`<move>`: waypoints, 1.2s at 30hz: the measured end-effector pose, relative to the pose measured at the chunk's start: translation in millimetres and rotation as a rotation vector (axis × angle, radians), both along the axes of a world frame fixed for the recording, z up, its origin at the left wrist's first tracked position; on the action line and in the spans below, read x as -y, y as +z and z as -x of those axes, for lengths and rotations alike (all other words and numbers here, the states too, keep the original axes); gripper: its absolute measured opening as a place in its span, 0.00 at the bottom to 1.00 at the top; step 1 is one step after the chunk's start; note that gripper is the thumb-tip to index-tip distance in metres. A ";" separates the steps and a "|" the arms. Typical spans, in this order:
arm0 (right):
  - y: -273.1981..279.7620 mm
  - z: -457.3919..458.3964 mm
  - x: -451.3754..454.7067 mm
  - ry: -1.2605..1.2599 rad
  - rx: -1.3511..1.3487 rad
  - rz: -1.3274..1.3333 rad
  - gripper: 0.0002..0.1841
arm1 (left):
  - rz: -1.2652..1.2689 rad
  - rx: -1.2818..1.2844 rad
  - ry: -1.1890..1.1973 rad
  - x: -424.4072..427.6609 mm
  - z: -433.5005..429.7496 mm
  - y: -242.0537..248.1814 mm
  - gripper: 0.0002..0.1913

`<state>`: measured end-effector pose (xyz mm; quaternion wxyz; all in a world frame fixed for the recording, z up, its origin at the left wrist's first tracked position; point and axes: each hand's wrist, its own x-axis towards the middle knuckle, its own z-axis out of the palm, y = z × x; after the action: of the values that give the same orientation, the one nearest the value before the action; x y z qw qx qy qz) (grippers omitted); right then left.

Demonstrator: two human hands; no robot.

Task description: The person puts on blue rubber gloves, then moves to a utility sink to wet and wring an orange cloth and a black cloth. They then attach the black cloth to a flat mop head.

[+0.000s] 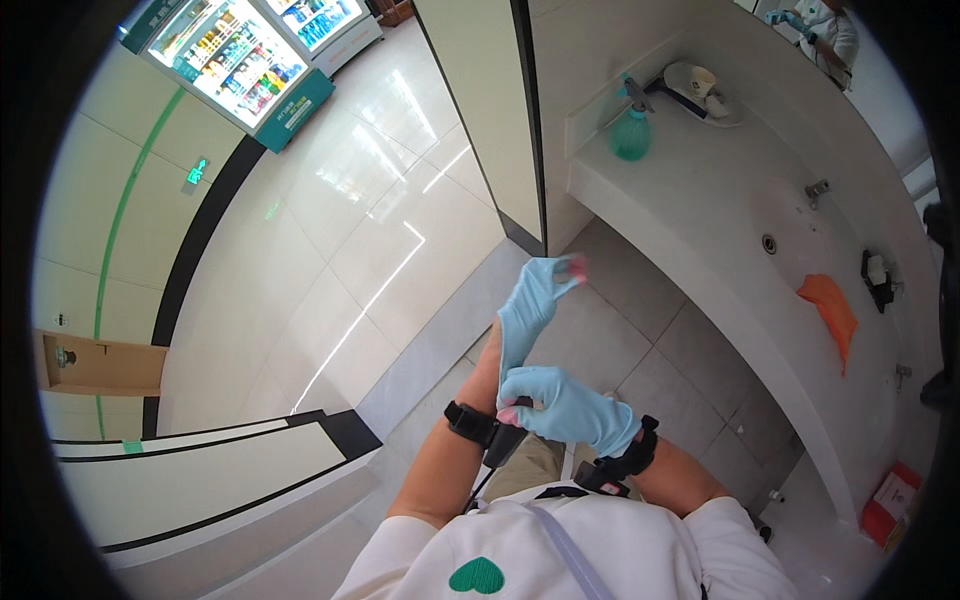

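My left hand (534, 296) wears a light blue glove with pink fingertips. Its fingers are bent, with a gap between thumb and fingers; the tips are blurred and nothing shows in them. The cuff of the left glove (513, 356) is stretched back along the forearm. My right hand (570, 409), in a matching glove, pinches that cuff near the wrist. Black straps with small devices circle my left forearm (471, 424) and my right wrist (637, 454).
At right, a curved white washbasin counter (694, 202) carries a green spray bottle (630, 138), an orange glove or cloth (831, 315), a black soap dish (876, 281) and a faucet (816, 193). A wall panel (487, 97) stands ahead. Lit drink coolers (292, 112) are far left.
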<state>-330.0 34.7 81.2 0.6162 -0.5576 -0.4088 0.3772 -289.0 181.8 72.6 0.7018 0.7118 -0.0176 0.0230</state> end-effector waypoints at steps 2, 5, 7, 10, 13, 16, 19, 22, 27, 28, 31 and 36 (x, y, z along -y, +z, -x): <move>3.4 -1.6 3.2 0.021 0.038 0.007 0.07 | 0.039 0.024 -0.032 4.2 -4.4 8.9 0.19; 9.4 -4.8 6.8 -0.011 0.093 -0.017 0.07 | 0.080 0.032 -0.079 8.6 -8.8 17.0 0.20; 15.0 -8.0 9.3 -0.032 0.069 -0.007 0.07 | 0.104 0.050 -0.103 14.5 -11.6 24.1 0.21; 25.2 -14.6 14.6 -0.025 0.120 -0.021 0.07 | 0.213 0.068 -0.136 25.3 -21.4 40.4 0.22; 35.1 -21.6 20.7 0.021 0.069 0.002 0.07 | 0.479 0.058 -0.152 37.5 -32.3 58.9 0.22; 41.9 -26.8 26.2 0.020 0.081 -0.019 0.07 | 0.290 0.150 -0.053 33.2 -38.7 72.9 0.18; 45.3 -29.3 29.4 0.012 0.108 -0.025 0.07 | 0.139 0.236 -0.032 29.0 -40.2 72.1 0.18; 48.1 -31.7 31.1 -0.082 0.134 -0.058 0.07 | 0.097 0.239 -0.039 32.8 -41.2 60.3 0.26; 56.1 -42.6 34.4 -0.433 0.408 -0.177 0.07 | 0.102 0.135 -0.227 38.9 -53.0 53.4 0.22; 58.6 -44.9 35.9 -0.415 0.402 -0.193 0.07 | 0.062 0.084 -0.251 41.0 -55.0 55.6 0.27; 66.0 -52.0 40.4 -0.341 0.382 -0.147 0.07 | -0.160 -0.050 -0.270 46.4 -62.3 64.0 0.32; 73.1 -59.6 49.7 -0.210 0.414 -0.071 0.06 | -0.202 0.299 -0.355 68.6 -77.3 57.4 0.23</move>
<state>-270.4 -15.0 154.3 0.5742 -0.6406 -0.4791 0.1742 -211.7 113.2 130.0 0.6096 0.7529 -0.2481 0.0025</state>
